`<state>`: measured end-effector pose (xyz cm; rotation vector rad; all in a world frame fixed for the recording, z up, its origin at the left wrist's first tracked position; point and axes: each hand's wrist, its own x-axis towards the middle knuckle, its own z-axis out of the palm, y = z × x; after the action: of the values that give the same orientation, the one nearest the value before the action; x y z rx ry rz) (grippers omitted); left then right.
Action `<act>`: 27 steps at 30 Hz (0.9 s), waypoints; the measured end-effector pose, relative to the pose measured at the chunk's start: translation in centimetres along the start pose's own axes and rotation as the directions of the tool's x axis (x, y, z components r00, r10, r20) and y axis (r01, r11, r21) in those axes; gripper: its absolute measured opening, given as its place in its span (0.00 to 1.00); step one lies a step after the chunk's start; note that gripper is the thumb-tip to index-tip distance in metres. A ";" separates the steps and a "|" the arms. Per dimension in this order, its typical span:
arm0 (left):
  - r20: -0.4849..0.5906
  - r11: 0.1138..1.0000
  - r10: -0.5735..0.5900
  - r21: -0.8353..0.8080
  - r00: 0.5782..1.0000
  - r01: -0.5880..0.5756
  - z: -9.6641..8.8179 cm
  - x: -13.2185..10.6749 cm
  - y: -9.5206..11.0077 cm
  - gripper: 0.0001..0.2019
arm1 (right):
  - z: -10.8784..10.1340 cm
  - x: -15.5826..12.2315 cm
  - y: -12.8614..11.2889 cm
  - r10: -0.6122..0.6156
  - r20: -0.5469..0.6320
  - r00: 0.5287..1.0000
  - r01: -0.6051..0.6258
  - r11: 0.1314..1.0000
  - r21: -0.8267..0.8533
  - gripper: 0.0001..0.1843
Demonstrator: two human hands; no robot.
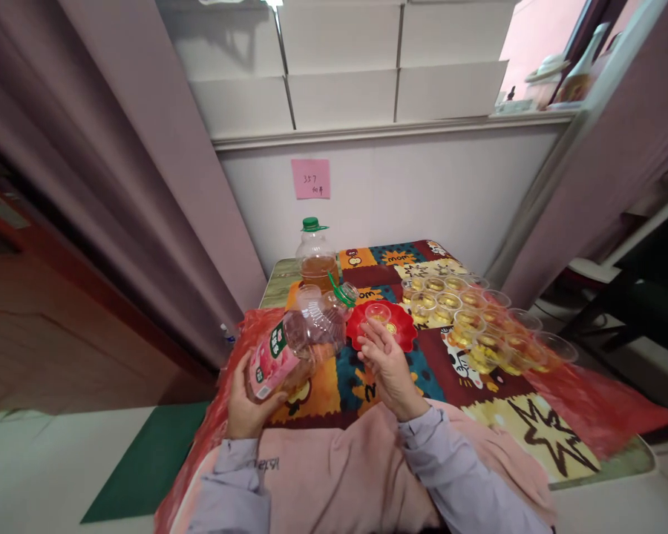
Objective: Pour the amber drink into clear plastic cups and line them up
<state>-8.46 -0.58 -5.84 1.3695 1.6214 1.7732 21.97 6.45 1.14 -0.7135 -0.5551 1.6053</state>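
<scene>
My left hand [249,406] is wrapped around the base of a large clear plastic bottle [320,330] with a pink label. The bottle tilts to the right, its uncapped mouth and green neck ring near a red scalloped plate [406,330]. A small clear plastic cup [377,313] is on this plate. My right hand [387,363] is just in front of the plate, fingers stretched and loosely apart. Its fingertips overlap the cup's near side; whether they touch it I cannot tell.
Behind stands a second bottle [318,267] with a green cap and amber liquid. On the right are several clear cups [470,322] of yellowish liquid, close together. A patterned cloth [361,378] and red plastic film [579,400] cover the table. A wall with a pink note [310,179] rises behind.
</scene>
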 end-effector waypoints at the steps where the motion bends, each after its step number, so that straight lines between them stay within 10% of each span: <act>1: 0.013 1.000 -0.017 0.023 1.000 0.016 -0.1 0.1 -0.1 0.59 | 0.0 -0.3 -0.3 -0.003 -0.008 1.000 0.003 1.000 0.006 0.36; 15: 0.020 0.998 0.017 0.057 1.000 -0.018 0.4 -0.1 0.2 0.60 | 0.1 -2.3 -2.5 -0.022 -0.038 0.999 0.024 0.998 0.063 0.36; 21: 0.004 0.997 0.008 0.077 1.000 -0.008 0.3 -0.1 -0.1 0.59 | -1.9 -0.5 -4.1 -0.123 0.028 0.992 0.126 0.959 -0.252 0.35; 24: 0.011 0.996 0.008 0.087 1.000 -0.008 0.2 -0.2 0.2 0.58 | -3.1 2.9 -6.3 -0.346 0.146 0.927 0.367 0.753 -0.546 0.35; 27: -0.006 0.995 0.014 0.097 1.000 -0.013 0.2 -0.2 0.5 0.58 | -3.4 6.5 -8.3 -0.379 0.334 0.863 0.453 0.287 -0.844 0.35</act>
<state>-8.08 -0.73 -5.52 1.4214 1.7266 1.7288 29.69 13.99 3.74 -1.1809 -1.6170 0.6818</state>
